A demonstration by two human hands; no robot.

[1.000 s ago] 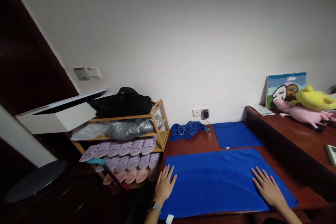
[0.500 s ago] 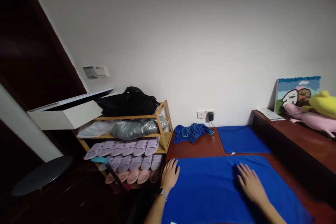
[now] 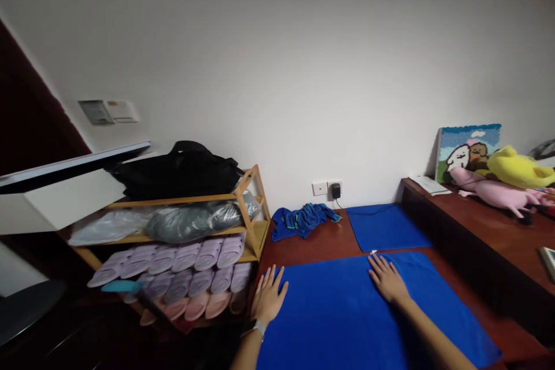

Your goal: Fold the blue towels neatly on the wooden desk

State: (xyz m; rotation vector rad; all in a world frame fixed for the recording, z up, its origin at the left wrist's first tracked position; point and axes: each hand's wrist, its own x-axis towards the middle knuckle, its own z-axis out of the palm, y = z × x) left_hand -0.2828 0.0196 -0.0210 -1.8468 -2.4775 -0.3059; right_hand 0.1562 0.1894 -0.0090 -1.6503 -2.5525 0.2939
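Note:
A large blue cloth [image 3: 329, 312] lies spread flat over the reddish-brown wooden surface [image 3: 286, 251]. My left hand [image 3: 267, 295], with a band at the wrist, rests at the cloth's left edge, fingers spread. Over the far edge, right of the middle, my right hand [image 3: 387, 277] lies flat with its fingers out; its tips reach a small white tag [image 3: 373, 252]. Neither hand grips anything. Behind, a smaller blue cloth [image 3: 385, 226] lies flat, and a crumpled blue cloth with green edging [image 3: 306, 221] sits to its left against the wall.
A wooden rack [image 3: 255, 231] at left holds lilac slippers [image 3: 186, 257], plastic-wrapped bundles and a black bag [image 3: 182, 173]. A black plug [image 3: 336, 191] sits in the wall socket. On the raised ledge at right are a pink plush toy [image 3: 489, 188], a yellow plush toy [image 3: 520, 167] and a picture.
My right hand has moved forward and left over the cloth to its far edge. My left hand stays at the left edge. The view has turned to the right.

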